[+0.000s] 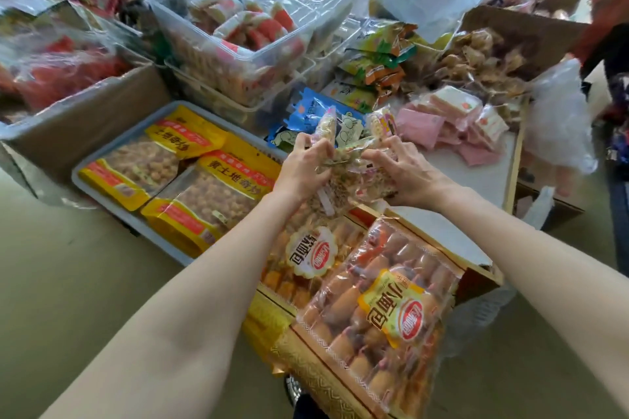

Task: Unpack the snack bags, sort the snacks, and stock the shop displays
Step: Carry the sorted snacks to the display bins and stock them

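Observation:
My left hand (306,165) and my right hand (403,173) both grip a bunch of small clear-wrapped snack packets (350,160), held together above a carton in the middle of the view. Some packets stick up between my fingers. Just below them lie two big bags of small bread rolls (381,309) on a gold-patterned carton (316,381). To the left, a grey tray (102,177) carries yellow bags of fried nuts (218,194). Blue snack packs (316,112) and pink wafer packs (452,126) lie behind my hands.
Stacked clear plastic bins (238,44) with red-and-white packets stand at the back centre. A cardboard box (88,119) of red bags is at the left. Green and orange packs (377,61), a box of brown wrapped snacks (483,54) and a white plastic bag (558,119) are at the right.

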